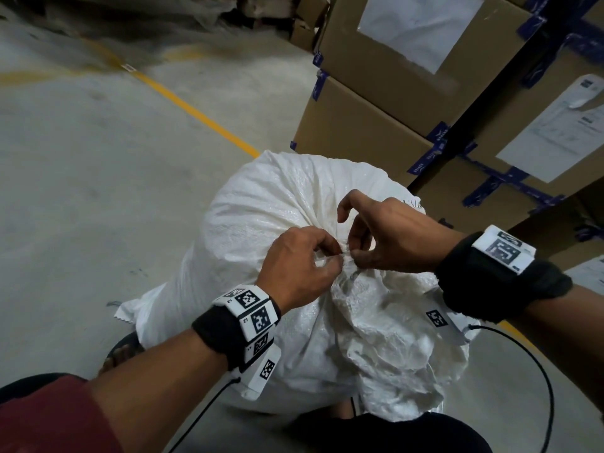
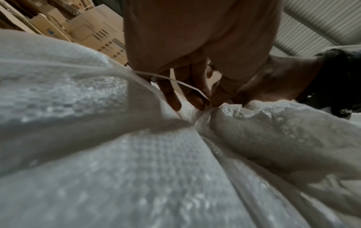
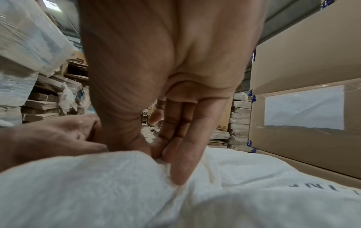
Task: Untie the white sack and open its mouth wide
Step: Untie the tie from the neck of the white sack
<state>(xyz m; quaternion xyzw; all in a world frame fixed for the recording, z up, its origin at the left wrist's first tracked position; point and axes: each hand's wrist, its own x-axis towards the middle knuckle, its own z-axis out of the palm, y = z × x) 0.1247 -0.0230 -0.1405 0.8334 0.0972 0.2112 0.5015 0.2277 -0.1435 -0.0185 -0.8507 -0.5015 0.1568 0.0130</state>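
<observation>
A full white woven sack stands on the floor in front of me, its neck gathered and tied with a thin white string. The knot sits between my two hands. My left hand has its fingers curled and pinches the string at the knot. From the other side my right hand pinches at the knot with thumb and fingers, its index finger raised and hooked. The loose flap of the sack's mouth lies crumpled toward me. The knot itself is mostly hidden by the fingers.
Stacked cardboard boxes with paper labels and blue tape stand close behind and right of the sack. The grey concrete floor with a yellow line spreads to the left. My sandalled foot is left of the sack's base.
</observation>
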